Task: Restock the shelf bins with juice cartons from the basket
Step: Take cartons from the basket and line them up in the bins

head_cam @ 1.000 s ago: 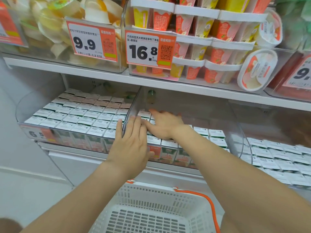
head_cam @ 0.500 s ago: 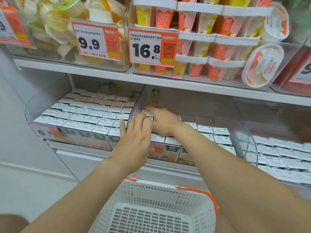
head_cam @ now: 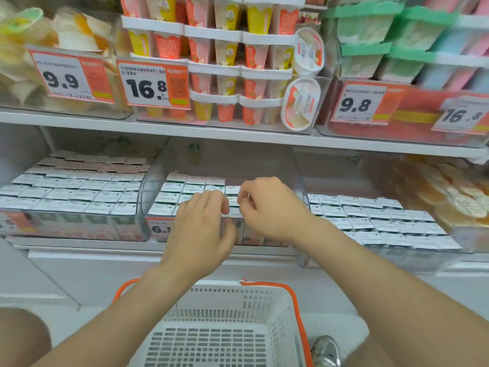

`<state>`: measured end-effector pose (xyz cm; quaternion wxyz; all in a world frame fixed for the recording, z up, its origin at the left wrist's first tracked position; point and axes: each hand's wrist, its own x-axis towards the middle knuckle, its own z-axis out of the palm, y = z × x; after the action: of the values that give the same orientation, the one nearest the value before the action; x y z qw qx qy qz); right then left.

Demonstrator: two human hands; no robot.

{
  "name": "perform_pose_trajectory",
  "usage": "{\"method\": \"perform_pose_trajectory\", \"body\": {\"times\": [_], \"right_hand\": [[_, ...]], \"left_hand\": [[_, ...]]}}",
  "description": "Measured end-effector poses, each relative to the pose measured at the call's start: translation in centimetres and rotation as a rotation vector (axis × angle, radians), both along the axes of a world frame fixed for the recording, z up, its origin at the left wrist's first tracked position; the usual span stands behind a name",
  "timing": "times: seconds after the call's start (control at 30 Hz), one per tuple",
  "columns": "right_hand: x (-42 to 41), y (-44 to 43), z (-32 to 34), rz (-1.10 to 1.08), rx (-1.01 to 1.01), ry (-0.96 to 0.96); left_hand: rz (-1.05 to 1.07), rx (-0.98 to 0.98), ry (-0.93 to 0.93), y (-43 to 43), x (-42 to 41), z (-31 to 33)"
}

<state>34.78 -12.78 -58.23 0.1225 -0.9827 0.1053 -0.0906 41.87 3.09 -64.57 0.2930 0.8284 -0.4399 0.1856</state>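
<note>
Both forearms reach up past a white basket (head_cam: pixel 264 308) to the middle bin (head_cam: pixel 146 197) on the lower shelf (head_cam: pixel 79 245), where juice cartons (head_cam: pixel 190 181) stand packed in rows. The left hand (head_cam: pixel 201 231), palm down, curls its fingers over the front cartons. The right hand (head_cam: pixel 270 207), just beside it and deeper in, bends its fingers toward the thumb. Whether either hand grips a carton cannot be told. The left bin (head_cam: pixel 79 226) and right bin (head_cam: pixel 383 256) also hold cartons.

White shelving (head_cam: pixel 238 134), orange price tags (head_cam: pixel 156 83)
</note>
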Motion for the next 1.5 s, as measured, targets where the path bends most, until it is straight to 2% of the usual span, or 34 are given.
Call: {"method": "perform_pose_trajectory", "body": {"times": [0.17,0.33,0.47,0.6,0.83,1.1,1.5], "right_hand": [[-4.4,-5.2,0.1,-0.046,0.031,-0.093],[-5.3,-7.3,-1.3,-0.026,-0.154,-0.14],[-4.0,-7.2,-1.5,0.035,-0.204,-0.121],[-2.9,-7.5,-1.5,0.052,-0.156,-0.079],[-2.4,-9.7,-1.8,0.05,-0.093,-0.063],[-4.5,-11.5,-1.5,-0.015,-0.042,-0.213],[-5.4,-11.1,-1.1,-0.01,-0.013,-0.244]], "left_hand": [[-0.008,0.151,0.145,-3.6,0.9,-0.3],[0.058,0.395,0.318,-8.4,2.2,0.7],[0.115,0.491,0.307,-11.0,4.5,1.6],[0.02,0.722,0.317,-11.3,4.7,1.3],[0.018,0.725,0.251,-11.2,5.0,0.1],[0.123,0.757,0.348,-13.3,3.4,0.7],[0.115,0.783,0.263,-12.4,3.3,1.0]]}}
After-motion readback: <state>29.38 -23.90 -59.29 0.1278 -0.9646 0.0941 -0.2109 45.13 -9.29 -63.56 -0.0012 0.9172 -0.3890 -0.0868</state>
